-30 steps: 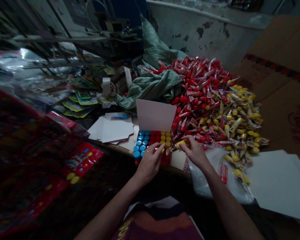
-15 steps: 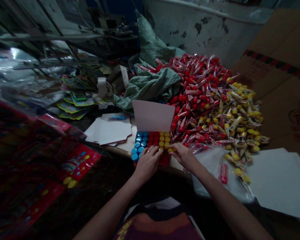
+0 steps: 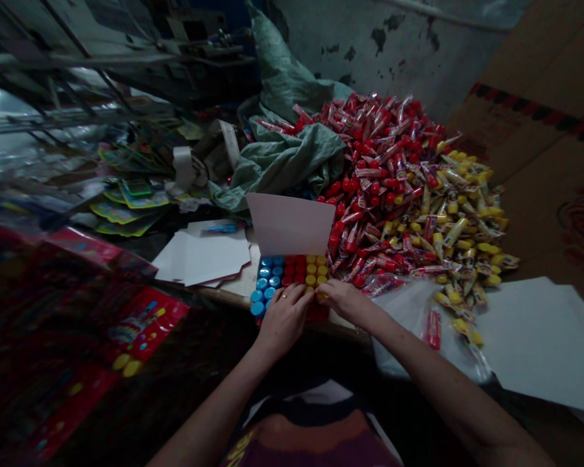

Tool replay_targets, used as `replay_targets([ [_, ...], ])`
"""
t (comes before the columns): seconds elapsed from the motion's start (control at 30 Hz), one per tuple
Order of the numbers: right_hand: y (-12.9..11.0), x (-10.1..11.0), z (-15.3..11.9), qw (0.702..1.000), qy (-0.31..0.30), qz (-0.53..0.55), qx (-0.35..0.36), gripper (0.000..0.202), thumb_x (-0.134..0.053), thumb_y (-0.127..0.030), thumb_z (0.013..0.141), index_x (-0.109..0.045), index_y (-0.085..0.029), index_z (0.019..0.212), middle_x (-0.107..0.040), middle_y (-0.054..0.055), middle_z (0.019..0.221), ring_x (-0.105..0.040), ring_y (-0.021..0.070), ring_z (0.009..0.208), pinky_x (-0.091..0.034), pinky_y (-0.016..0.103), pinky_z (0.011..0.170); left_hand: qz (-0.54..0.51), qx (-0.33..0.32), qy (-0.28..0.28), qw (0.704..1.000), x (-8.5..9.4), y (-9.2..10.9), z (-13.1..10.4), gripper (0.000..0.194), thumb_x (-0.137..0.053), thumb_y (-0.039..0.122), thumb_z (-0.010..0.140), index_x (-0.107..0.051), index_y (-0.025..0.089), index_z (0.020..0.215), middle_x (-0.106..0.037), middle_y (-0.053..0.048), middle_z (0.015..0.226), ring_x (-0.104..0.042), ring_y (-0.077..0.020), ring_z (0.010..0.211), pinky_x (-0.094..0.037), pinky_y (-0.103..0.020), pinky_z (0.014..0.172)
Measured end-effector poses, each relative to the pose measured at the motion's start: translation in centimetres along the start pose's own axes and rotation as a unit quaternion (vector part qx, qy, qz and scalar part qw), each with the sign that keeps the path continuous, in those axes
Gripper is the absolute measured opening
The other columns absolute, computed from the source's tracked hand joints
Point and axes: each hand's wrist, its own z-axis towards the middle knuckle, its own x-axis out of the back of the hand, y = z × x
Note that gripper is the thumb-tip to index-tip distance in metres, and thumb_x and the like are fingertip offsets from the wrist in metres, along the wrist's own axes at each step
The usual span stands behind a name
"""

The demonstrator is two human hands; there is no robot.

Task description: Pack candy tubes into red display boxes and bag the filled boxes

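Note:
A small box with its white flap (image 3: 292, 224) standing up sits on the work table. Inside are rows of upright capped tubes: blue caps (image 3: 263, 284) at the left, red caps (image 3: 294, 269) in the middle and yellow caps (image 3: 316, 269) at the right. Across the near rows lies my left hand (image 3: 285, 318), fingers stretched over the caps and tips by the yellow row. My right hand (image 3: 344, 300) pinches a yellow-capped tube (image 3: 323, 296) at the box's right edge, fingertips close to the left hand's. The box's near part is mostly hidden by my hands.
Behind and right of the box rises a heap of wrapped red-capped tubes (image 3: 370, 168), with yellow-capped ones (image 3: 460, 227) farther right. White cards (image 3: 207, 253) lie left, white sheets (image 3: 540, 337) right. A clear plastic bag (image 3: 406, 318) sits by my right forearm. Red packs (image 3: 146, 324) stand left.
My right hand has moved left with the yellow-capped tube, closer to my left hand and over the box's right edge. The whole view has shifted slightly.

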Motion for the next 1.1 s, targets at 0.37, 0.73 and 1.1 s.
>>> replay_targets([
  [0.37, 1.5, -0.4, -3.0, 0.948, 0.289, 0.104, -0.081, 0.032, -0.06, -0.03, 0.089, -0.061, -0.023, 0.12, -0.064, 0.006, 0.112, -0.061, 0.0157, 0.1, -0.049, 0.025, 0.087, 0.063, -0.084, 0.059, 0.993, -1.5, -3.2, 0.6, 0.037, -0.037, 0.031, 0.093, -0.062, 0.022, 0.118, -0.065, -0.01, 0.12, -0.06, -0.0286, 0.109, -0.047, -0.042, 0.088],
  [0.73, 18.6, 4.4, -21.2, 0.809, 0.304, -0.059, -0.499, 0.053, -0.048, -0.006, 0.073, -0.059, -0.013, 0.125, -0.066, 0.014, 0.114, -0.058, 0.0247, 0.108, -0.041, 0.035, 0.098, -0.092, -0.08, 0.102, 0.987, -3.4, -6.4, -1.0, 0.037, -0.042, 0.041, 0.091, -0.056, 0.033, 0.124, -0.056, -0.006, 0.133, -0.06, -0.0278, 0.113, -0.054, -0.041, 0.09],
  [1.1, 22.2, 3.2, -18.7, 0.835, 0.158, -0.085, -0.52, 0.061, -0.057, -0.012, 0.077, -0.045, -0.012, 0.137, -0.063, 0.016, 0.115, -0.058, 0.024, 0.108, -0.041, 0.031, 0.093, -0.084, -0.045, 0.077, 0.992, -3.6, -7.5, -2.1, 0.039, -0.05, 0.042, 0.087, -0.057, 0.035, 0.125, -0.054, -0.004, 0.136, -0.058, -0.0292, 0.116, -0.053, -0.044, 0.094],
])
